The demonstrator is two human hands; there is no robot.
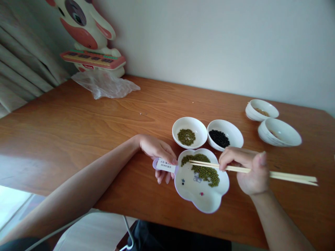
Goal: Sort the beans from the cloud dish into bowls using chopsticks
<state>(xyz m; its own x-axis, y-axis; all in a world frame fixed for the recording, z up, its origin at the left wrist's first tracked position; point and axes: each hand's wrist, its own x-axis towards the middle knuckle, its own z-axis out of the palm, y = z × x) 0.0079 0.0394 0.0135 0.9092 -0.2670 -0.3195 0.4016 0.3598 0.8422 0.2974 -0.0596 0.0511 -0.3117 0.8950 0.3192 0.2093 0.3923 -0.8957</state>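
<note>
Fingers [230, 155] of the right hand [252, 174] around chopsticks [237, 168] over green beans [205, 172]

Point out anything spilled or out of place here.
Two pale specks lie loose on the table, like crumbs. In the dish, a black dot, perhaps a stray bean, sits apart from the green beans.

A dish [201, 203] lay near the front of the bench [146, 108], beans [205, 171] in it, chopsticks [293, 176] reaching over it from the right. Just behind it stood a left bowl [200, 131] beside a right bowl [235, 134]. Farther right stood a near bowl [285, 134], a far bowl [252, 112] behind. Back left, a bag [108, 85] lay before a toy [89, 36].
</note>
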